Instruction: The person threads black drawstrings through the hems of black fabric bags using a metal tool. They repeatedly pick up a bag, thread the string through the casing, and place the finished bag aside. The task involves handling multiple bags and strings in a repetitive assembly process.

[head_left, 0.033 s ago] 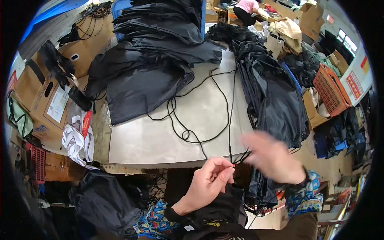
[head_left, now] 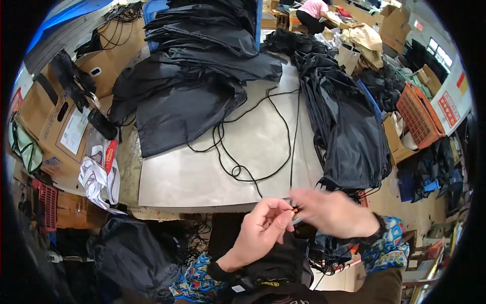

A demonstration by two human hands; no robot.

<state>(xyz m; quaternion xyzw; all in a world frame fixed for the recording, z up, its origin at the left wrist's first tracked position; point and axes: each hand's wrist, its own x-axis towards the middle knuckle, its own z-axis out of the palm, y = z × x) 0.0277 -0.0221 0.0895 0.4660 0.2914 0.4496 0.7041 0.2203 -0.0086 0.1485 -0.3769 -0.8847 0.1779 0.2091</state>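
Observation:
At the near edge of the pale tabletop (head_left: 177, 185), my left hand (head_left: 260, 230) is closed in a pinch on a black cord (head_left: 255, 180). A tiny red-orange bit shows at its fingertips; what it is I cannot make out. My right hand (head_left: 336, 213) is close beside those fingertips and smeared by motion, so its fingers do not read clearly. Beyond my hands the cord runs up the table in loose loops. To the right lies a long bundle of black drawstring-like fabric bags (head_left: 349, 126). A stack of flat black fabric pieces (head_left: 187, 114) spreads over the back left.
Cardboard boxes (head_left: 53, 126) and white straps (head_left: 98, 177) lie left of the table. Black fabric (head_left: 134, 253) hangs below its front left. An orange crate (head_left: 420, 116) stands at the right. A person in pink (head_left: 314, 7) bends over at the far back.
My right hand has moved left, up to the fingertips of my left hand. My left hand stays at nearly the same place, pinching the cord.

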